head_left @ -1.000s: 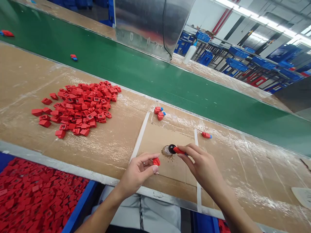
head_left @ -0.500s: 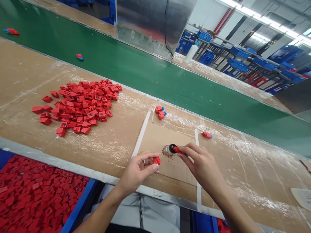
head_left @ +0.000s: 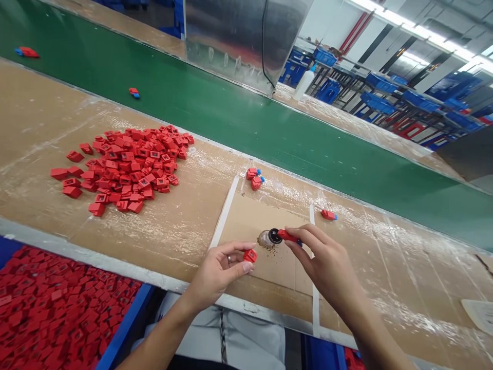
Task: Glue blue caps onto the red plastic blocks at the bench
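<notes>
My left hand [head_left: 221, 270] pinches a small red plastic piece [head_left: 250, 255] between thumb and fingers, just above the cardboard-covered bench [head_left: 177, 226]. My right hand [head_left: 325, 262] grips a red-handled tool [head_left: 287, 237] whose black tip rests in a small round pot [head_left: 266, 239] standing on the bench. The two hands sit close together, the red piece a little left of the pot.
A heap of red pieces [head_left: 123, 169] lies at the left of the bench. Assembled red-and-blue pieces [head_left: 254, 178] and another [head_left: 328, 215] lie near the green conveyor belt [head_left: 239, 118], which carries more [head_left: 134, 92]. A blue bin [head_left: 123, 329] of red pieces sits lower left.
The red-and-blue pieces on the belt have drifted right. My right hand has shifted slightly with the tool tip at the pot. My left hand holds still.
</notes>
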